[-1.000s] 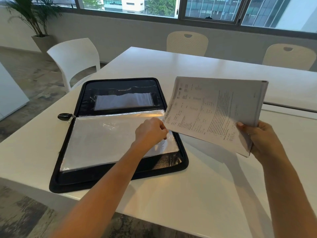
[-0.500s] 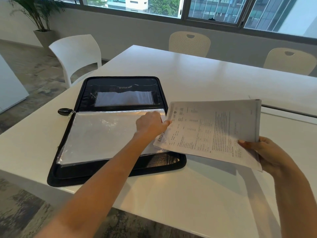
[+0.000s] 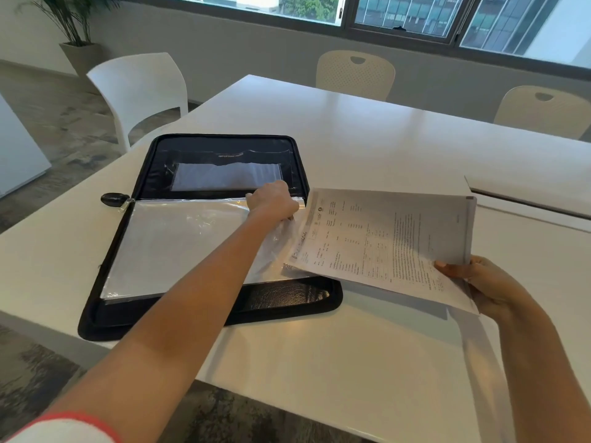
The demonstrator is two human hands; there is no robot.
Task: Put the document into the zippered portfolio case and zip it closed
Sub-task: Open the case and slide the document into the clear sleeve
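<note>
The black zippered portfolio case [image 3: 287,298] lies open flat on the white table [image 3: 367,139], its far half showing a clear pocket. A stack of clear plastic sleeves [image 3: 179,244] fills the near half. My left hand [image 3: 273,201] grips the far right corner of the top sleeve and lifts it. My right hand [image 3: 479,284] holds the printed document [image 3: 387,241] by its near right edge. The document's left end lies over the case's right edge, next to my left hand. The zipper pull [image 3: 113,199] lies off the case's left side.
A white chair [image 3: 140,87] stands at the table's left, and two cream chairs [image 3: 355,73] stand behind it under the windows. A potted plant [image 3: 76,33] is in the far left corner. A second table adjoins at the right, with a seam [image 3: 527,206] between.
My right hand has lowered the document and slid it left until it overlaps the case. My left hand has moved up to the sleeve's far right corner and raised it.
</note>
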